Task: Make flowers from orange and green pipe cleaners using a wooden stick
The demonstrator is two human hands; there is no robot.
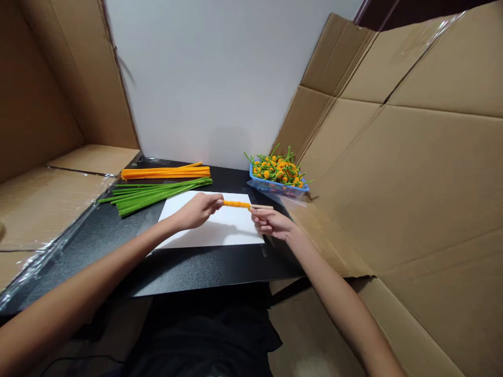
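Left hand (196,211), right hand (272,222) clamped on orange chenille stem (236,204), blue basket (271,181) beyond

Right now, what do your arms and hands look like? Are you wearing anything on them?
The left hand and right hand are bare, without gloves. The left forearm and right forearm show no sleeves or watches. Soft black clothing covers the body.

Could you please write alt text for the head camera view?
The left hand and right hand hold a fuzzy orange pipe cleaner wound on a wooden stick above white paper on a black table. Orange pipe cleaners, green pipe cleaners and a blue basket of flowers lie beyond.
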